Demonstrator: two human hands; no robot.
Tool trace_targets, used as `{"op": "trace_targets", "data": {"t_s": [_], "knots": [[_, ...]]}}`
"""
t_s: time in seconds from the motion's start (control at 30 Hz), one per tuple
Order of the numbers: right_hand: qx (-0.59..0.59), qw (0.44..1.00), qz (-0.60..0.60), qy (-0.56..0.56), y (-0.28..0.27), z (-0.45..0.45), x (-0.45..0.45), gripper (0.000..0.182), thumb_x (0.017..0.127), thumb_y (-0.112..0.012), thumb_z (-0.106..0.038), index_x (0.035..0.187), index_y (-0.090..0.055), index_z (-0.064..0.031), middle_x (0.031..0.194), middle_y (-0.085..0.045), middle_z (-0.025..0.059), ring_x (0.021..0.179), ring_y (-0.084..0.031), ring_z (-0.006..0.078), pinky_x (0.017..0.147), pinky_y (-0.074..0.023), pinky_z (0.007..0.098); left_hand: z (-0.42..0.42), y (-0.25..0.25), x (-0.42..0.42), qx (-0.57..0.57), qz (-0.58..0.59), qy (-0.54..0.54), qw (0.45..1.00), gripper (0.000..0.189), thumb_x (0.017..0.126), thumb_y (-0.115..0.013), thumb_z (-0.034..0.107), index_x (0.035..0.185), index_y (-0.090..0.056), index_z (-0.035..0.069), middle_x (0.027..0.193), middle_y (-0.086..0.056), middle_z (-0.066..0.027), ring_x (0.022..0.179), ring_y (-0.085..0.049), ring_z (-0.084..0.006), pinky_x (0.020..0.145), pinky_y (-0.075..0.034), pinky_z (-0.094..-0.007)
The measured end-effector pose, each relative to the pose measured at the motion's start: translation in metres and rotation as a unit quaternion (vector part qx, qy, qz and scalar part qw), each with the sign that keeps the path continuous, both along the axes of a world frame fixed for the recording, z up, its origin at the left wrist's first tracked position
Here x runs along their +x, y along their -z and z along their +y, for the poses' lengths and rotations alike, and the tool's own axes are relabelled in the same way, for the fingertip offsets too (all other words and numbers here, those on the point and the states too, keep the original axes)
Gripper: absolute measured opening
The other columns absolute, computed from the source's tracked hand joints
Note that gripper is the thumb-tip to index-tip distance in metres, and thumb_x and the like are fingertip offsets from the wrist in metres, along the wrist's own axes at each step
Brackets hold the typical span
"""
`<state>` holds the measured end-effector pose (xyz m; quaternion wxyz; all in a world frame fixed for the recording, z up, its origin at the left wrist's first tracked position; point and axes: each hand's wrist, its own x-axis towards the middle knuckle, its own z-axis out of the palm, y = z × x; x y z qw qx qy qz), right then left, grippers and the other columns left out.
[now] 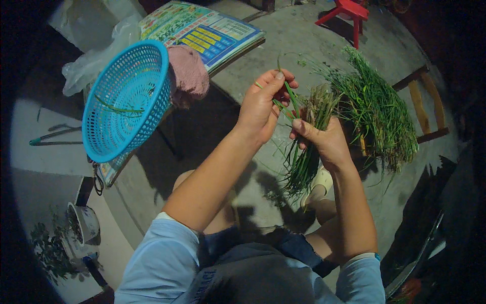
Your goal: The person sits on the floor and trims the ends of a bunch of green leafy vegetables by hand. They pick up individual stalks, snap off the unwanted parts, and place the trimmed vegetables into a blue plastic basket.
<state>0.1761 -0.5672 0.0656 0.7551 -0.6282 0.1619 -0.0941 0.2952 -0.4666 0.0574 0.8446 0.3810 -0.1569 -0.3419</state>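
Between thumb and fingers, my left hand (262,102) pinches a few thin green stalks (291,93), which look like garlic chives. My right hand (322,138) grips a bunch of the same chives (309,161), its pale, dry ends pointing up and its green leaves hanging down. The two hands are close together, and the stalks run from one to the other. To the left, a blue plastic colander (125,100) sits tilted in view at the table's edge, with a few green stalks (119,110) inside.
A folding table (228,38) with a printed cover holds a pink cloth (188,74) and a clear plastic bag (102,49). A large heap of chives (379,114) rests on a wooden stool (429,102) at right. Farther off stands a red plastic stool (351,13). Potted plants (83,224) are lower left.
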Motion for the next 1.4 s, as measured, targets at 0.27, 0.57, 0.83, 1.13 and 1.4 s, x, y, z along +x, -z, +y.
{"op": "trace_targets", "data": {"t_s": [0.27, 0.57, 0.83, 1.13, 1.4], "knots": [[-0.003, 0.999, 0.012, 0.042, 0.001, 0.0, 0.0, 0.023, 0.076, -0.069, -0.019, 0.086, -0.056, -0.0023, 0.072, -0.059, 0.0029, 0.055, -0.053, 0.0088, 0.046, -0.042, 0.0213, -0.004, 0.008, -0.006, -0.002, 0.006, 0.02, 1.0, 0.017, 0.09, -0.045, 0.021, 0.093, -0.055, 0.007, 0.091, -0.058, -0.0054, 0.08, -0.052, -0.0116, 0.066, -0.038, -0.024], [-0.086, 0.994, 0.055, -0.027, 0.005, -0.008, -0.001, 0.017, 0.076, -0.066, -0.016, 0.08, -0.058, -0.0019, 0.064, -0.056, 0.0009, 0.05, -0.048, 0.007, 0.045, -0.0402, 0.0216, -0.006, -0.002, -0.005, 0.05, -0.051, -0.01, 0.997, 0.021, 0.092, -0.042, 0.023, 0.093, -0.053, 0.005, 0.092, -0.058, -0.0064, 0.082, -0.049, -0.0126, 0.076, -0.039, -0.0257], [-0.019, 0.998, 0.017, -0.05, 0.0, -0.005, -0.002, 0.027, 0.079, -0.064, -0.022, 0.095, -0.059, -0.0017, 0.073, -0.061, 0.0023, 0.058, -0.053, 0.0068, 0.048, -0.0413, 0.02, -0.008, 0.008, -0.007, -0.013, 0.031, 0.011, 0.999, 0.018, 0.091, -0.044, 0.022, 0.086, -0.051, 0.006, 0.094, -0.057, -0.0082, 0.078, -0.052, -0.0156, 0.073, -0.044, -0.029], [0.027, 0.999, -0.025, -0.024, -0.002, -0.002, 0.001, 0.027, 0.079, -0.065, -0.018, 0.099, -0.058, -0.0019, 0.082, -0.061, 0.0035, 0.064, -0.057, 0.009, 0.048, -0.0433, 0.0201, -0.008, 0.004, -0.017, 0.019, 0.057, 0.048, 0.997, 0.021, 0.092, -0.042, 0.026, 0.084, -0.05, 0.008, 0.095, -0.057, -0.0082, 0.08, -0.056, -0.0175, 0.064, -0.048, -0.0299], [-0.022, 0.998, 0.009, -0.066, 0.002, -0.004, -0.001, 0.02, 0.078, -0.065, -0.017, 0.091, -0.059, -0.0022, 0.075, -0.061, 0.0039, 0.062, -0.056, 0.0097, 0.051, -0.0439, 0.0216, -0.014, 0.008, -0.021, 0.085, 0.011, -0.013, 0.996, 0.025, 0.093, -0.039, 0.029, 0.086, -0.048, 0.007, 0.084, -0.055, -0.0057, 0.062, -0.052, -0.0102, 0.041, -0.04, -0.0231]]}}
